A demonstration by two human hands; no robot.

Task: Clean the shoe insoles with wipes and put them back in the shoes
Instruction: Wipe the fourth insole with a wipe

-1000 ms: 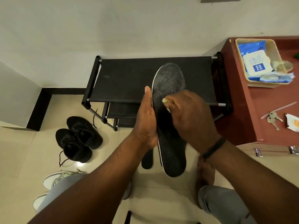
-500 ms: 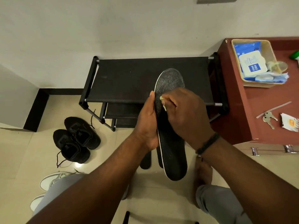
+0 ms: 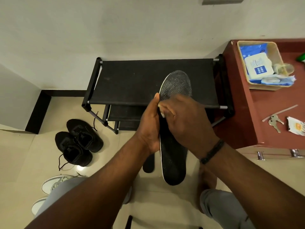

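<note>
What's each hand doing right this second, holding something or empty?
Left hand: grips the black insole along its edge, holding it up.
Right hand: fingers curled, pressing a small wipe onto the insole.

Person, head-camera view. Both forearms bare, no sleeves in view. Left hand: no ring or band visible. Right hand: black braided cord bracelet at the wrist. Legs: grey trousers, cuffs at the ankles. Bare foot showing.
</note>
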